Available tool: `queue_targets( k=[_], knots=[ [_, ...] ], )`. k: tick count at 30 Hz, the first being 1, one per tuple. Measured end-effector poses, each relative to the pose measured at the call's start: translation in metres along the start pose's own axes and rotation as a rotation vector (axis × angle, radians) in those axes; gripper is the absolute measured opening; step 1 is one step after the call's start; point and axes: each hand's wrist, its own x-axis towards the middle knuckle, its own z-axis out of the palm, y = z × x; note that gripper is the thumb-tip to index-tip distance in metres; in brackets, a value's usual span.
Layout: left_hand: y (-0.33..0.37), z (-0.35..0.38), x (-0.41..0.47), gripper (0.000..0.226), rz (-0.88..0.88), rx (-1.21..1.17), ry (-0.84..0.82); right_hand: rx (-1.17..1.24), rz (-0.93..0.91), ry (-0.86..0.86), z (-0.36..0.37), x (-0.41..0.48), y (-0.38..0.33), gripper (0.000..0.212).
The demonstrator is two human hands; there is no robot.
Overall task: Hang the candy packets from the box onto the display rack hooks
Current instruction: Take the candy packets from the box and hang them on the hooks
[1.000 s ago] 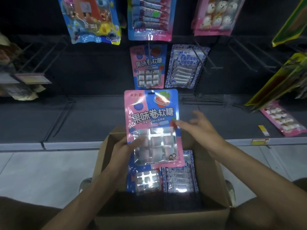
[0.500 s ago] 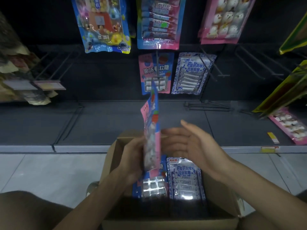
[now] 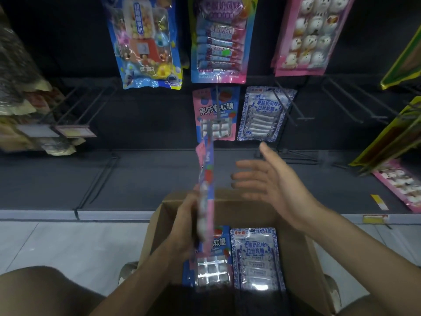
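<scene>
**Up and edge-on with the pink packet**

Swung from face-on a second ago to edge-on, and lifted higher than half a second back: pink candy packet (image 3: 206,190), top edge now meeting, in this view, the bottom corner of the hanging pink packet (image 3: 224,110) on its rack hook (image 3: 217,99). Gripping it low down with the left hand (image 3: 184,224), fingers curled round the lower half, right above the open cardboard box (image 3: 296,258). Pulled clear with the right hand (image 3: 271,181): fingers straight and spread wide, holding nothing, near the packet's right side but apart from it. Lying flat in the box: a pink-and-blue packet (image 3: 211,265) on the left, a blue-and-white packet (image 3: 257,258) just beside it on the right. Up on the rack, next to the pink one: a hanging blue-and-white packet (image 3: 264,115). Further right: black wire hooks (image 3: 293,110).
</scene>
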Motion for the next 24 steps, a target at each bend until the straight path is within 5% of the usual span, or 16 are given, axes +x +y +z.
queue_targets(
  k=[5, 11, 19, 24],
  knots=[
    [0.002, -0.006, 0.008, 0.055, 0.109, 0.091, 0.068, -0.073, -0.016, -0.073, -0.007, 0.020, -0.009, 0.069],
    [0.013, -0.010, 0.023, 0.037, 0.241, 0.269, 0.040, -0.194, 0.004, 0.098, -0.009, 0.044, -0.003, 0.032],
    [0.065, -0.008, 0.049, 0.013, 0.313, 0.320, -0.031, -0.270, -0.032, 0.095, -0.012, 0.063, 0.003, 0.026],
    [0.090, -0.015, 0.080, 0.028, 0.213, 0.201, -0.049, -0.253, 0.001, 0.090, -0.013, 0.079, 0.012, 0.029]
  ],
)
